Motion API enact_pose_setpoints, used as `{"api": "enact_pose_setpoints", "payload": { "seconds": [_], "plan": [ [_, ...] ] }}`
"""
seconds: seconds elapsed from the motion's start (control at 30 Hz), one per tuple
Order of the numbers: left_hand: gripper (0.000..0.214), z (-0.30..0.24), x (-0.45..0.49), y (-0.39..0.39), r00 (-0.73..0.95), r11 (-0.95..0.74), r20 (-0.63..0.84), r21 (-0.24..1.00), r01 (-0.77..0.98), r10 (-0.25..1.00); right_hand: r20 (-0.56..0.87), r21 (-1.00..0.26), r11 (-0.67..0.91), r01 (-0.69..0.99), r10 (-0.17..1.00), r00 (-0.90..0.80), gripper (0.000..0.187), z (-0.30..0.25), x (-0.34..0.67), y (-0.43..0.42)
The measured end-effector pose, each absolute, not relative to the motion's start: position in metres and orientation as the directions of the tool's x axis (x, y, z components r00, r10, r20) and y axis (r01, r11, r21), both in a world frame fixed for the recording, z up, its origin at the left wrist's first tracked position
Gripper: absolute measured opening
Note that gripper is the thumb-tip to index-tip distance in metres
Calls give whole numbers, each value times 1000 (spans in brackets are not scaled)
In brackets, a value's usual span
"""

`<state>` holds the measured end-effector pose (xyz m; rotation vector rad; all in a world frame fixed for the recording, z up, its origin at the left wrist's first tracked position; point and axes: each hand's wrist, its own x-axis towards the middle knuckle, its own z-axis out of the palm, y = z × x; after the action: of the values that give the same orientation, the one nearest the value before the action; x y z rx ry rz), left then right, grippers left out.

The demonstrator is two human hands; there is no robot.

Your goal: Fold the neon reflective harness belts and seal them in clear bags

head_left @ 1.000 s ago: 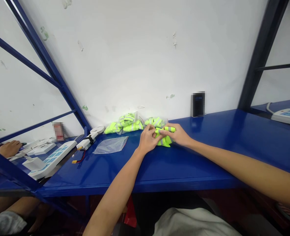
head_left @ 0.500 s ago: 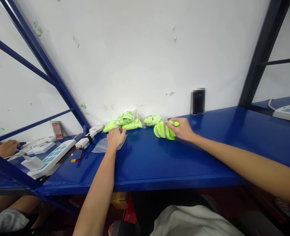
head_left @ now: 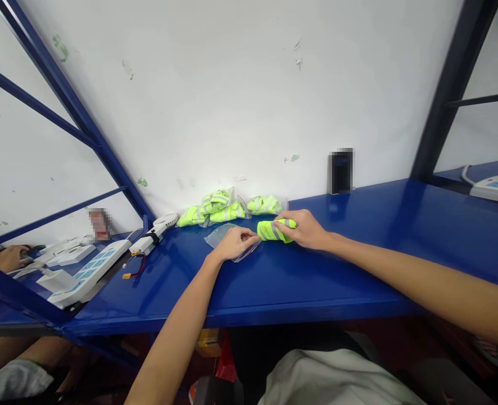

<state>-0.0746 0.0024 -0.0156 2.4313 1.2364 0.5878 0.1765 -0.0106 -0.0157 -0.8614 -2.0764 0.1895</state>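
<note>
My right hand [head_left: 306, 229] is closed round a rolled fluorescent yellow reflective vest [head_left: 270, 231] with grey stripes, just above the blue table [head_left: 316, 281]. Close to its left end, my left hand [head_left: 236, 243] pinches the edge of a clear plastic bag [head_left: 220, 233] with a red line along its opening. The bag looks flat, and part of it lies hidden under that hand. Behind both hands, several bagged yellow vests [head_left: 227, 211] are piled against the wall, with another bagged vest [head_left: 266, 205] beside them.
A small white fan [head_left: 164, 220] and a battery-like pack with wires [head_left: 146, 242] lie on the left. Past the blue frame post are a power strip [head_left: 91, 273] and another person's hand [head_left: 8, 259]. A dark pixelated object [head_left: 340, 171] leans on the wall.
My left hand has moved right, bringing the plastic bag close to the rolled vest. My right hand has lowered slightly, and the vest's free end now points toward the bag.
</note>
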Motion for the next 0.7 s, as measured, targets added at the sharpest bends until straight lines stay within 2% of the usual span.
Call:
{"api": "enact_pose_setpoints", "payload": {
  "seconds": [0.13, 0.23, 0.33, 0.47, 0.6, 0.7],
  "plan": [
    [36, -13, -69, -5, 604, -673, 297, 307, 673, 740, 649, -446, 737, 507, 657, -384, 30, -13, 178, -10],
    [38, -11, -82, -4, 606, -660, 267, 234, 714, 750, 632, -477, 756, 448, 650, -423, 28, -8, 180, -12],
    [32, -14, -91, 0, 585, -626, 223, 264, 734, 780, 601, -500, 763, 409, 646, -471, 28, -9, 181, -14],
    [17, -22, -89, 6, 544, -610, 284, 260, 748, 789, 639, -476, 730, 490, 670, -378, 29, -19, 177, -14],
    [20, -23, -79, 6, 567, -667, 383, 215, 713, 730, 699, -477, 705, 525, 666, -260, 28, -21, 171, -17],
    [24, -21, -72, 3, 563, -674, 381, 296, 677, 733, 780, -427, 771, 473, 579, -238, 27, -16, 170, -22]
  ]
}}
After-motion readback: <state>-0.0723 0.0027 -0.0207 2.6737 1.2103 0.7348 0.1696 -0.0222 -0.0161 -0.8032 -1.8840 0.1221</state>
